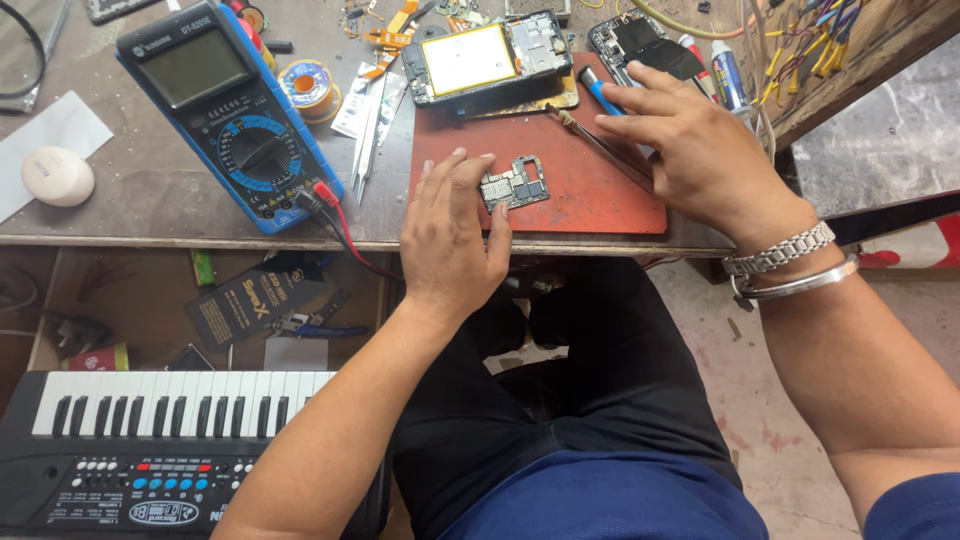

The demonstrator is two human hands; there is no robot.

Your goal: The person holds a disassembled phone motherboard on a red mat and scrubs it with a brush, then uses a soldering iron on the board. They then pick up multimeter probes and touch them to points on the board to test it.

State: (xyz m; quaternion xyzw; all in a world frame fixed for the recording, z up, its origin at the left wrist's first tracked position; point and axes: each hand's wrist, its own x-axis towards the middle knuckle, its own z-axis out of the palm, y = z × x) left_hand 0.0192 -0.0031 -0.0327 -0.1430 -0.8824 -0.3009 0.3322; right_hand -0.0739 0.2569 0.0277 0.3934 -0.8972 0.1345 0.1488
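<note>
My left hand [452,232] rests on the front edge of a red work mat [590,190], its fingertips pressing on the left side of a small phone circuit board [518,183]. My right hand [690,145] lies on the mat's right side, fingers spread, over a thin metal tool [600,145] and the tip of a blue-handled screwdriver [598,92]. Whether it grips either, I cannot tell. An opened phone with a yellow battery [487,55] lies at the mat's back edge. A second opened phone [640,40] sits behind my right hand.
A blue multimeter [228,110] with red and black leads lies left of the mat. Tweezers [368,130], a solder spool [308,85] and flex cables are beside it. A white round object [57,176] sits far left. A keyboard [170,445] stands below the bench.
</note>
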